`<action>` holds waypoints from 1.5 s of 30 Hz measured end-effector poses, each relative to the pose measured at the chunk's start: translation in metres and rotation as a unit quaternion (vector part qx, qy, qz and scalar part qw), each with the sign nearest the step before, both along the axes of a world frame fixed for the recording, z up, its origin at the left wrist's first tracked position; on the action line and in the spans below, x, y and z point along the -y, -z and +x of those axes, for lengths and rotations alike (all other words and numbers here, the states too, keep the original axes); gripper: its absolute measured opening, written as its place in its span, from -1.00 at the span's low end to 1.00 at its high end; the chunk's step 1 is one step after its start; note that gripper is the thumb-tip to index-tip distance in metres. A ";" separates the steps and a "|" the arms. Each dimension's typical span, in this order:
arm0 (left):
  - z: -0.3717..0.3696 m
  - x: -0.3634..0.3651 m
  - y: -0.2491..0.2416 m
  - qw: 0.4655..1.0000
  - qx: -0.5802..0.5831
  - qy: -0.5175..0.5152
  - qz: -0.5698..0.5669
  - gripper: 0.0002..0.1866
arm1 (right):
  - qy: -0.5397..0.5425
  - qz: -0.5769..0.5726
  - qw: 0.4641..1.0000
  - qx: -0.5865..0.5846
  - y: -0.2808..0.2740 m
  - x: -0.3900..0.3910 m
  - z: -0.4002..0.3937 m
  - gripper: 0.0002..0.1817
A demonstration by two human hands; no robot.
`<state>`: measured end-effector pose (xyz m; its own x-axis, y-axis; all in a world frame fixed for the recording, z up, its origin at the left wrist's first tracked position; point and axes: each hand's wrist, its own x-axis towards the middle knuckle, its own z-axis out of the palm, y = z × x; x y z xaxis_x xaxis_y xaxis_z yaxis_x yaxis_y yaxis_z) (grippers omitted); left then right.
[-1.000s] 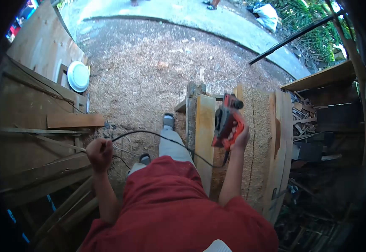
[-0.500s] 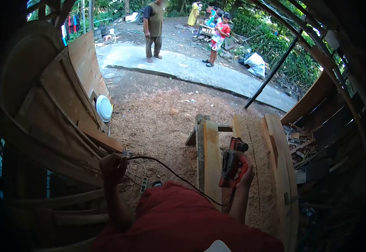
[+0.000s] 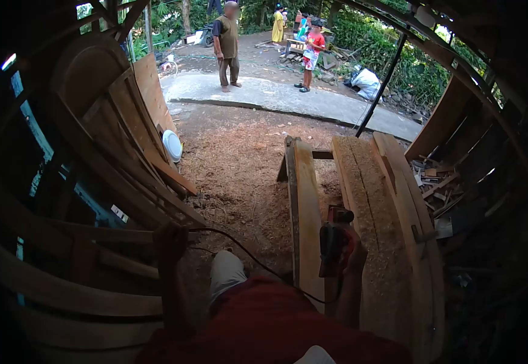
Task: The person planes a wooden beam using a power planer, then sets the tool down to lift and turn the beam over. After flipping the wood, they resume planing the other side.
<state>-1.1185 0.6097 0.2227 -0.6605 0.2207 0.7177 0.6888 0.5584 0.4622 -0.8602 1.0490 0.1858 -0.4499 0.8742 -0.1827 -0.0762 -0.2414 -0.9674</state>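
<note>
My right hand (image 3: 355, 250) is wrapped round the handle of a red and black electric planer (image 3: 330, 249), held above the wooden bench. My left hand (image 3: 170, 241) is closed round the dark power cord (image 3: 249, 253), which loops across in front of my red shirt to the planer's rear. The fingers of that hand are in deep shadow. Beneath and beside the planer run a narrow plank (image 3: 305, 200) and a wide, cracked board (image 3: 367, 200) strewn with wood shavings.
Thick timber (image 3: 412, 224) lies along the bench's right side, with a scrap-wood pile (image 3: 440, 185) beyond. Wooden frames (image 3: 112, 127) and a white round lid (image 3: 172, 145) lean at left. Shavings cover the ground (image 3: 246, 158). Several people stand outside, one in a brown vest (image 3: 229, 39).
The view has shifted and darkened. A pale trouser leg has come into sight, and the power strip on the floor is no longer visible. Both hands keep their holds on cord and planer.
</note>
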 end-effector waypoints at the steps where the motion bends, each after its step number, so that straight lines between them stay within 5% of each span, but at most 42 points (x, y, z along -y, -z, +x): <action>1: 0.021 0.013 0.001 1.000 -0.004 0.000 0.003 -0.72 | 0.000 0.003 1.000 -0.004 0.006 0.008 0.028 -0.48; 6: 0.104 0.077 0.042 0.991 0.095 0.018 0.090 -0.73 | 0.046 -0.002 0.998 0.040 0.014 0.079 0.148 -0.57; 9: 0.155 0.109 0.056 0.997 0.017 0.017 0.068 -0.74 | 0.086 0.006 0.996 0.012 0.022 0.131 0.209 -0.59; 13: 0.248 0.158 0.026 0.985 0.093 0.104 0.101 -0.73 | 0.114 0.007 0.993 0.038 -0.001 0.225 0.292 -0.58; 26: 0.497 0.291 0.009 0.962 0.131 0.163 0.175 -0.62 | 0.084 0.061 0.982 0.156 -0.062 0.401 0.568 -0.61; 38: 0.718 0.395 0.029 0.978 0.148 0.129 0.069 -0.59 | 0.063 -0.018 0.981 0.185 -0.007 0.441 0.761 -0.60; 45: 0.874 0.397 0.067 0.975 0.170 0.142 0.026 -0.60 | -0.005 -0.082 0.991 0.106 0.079 0.466 0.921 -0.66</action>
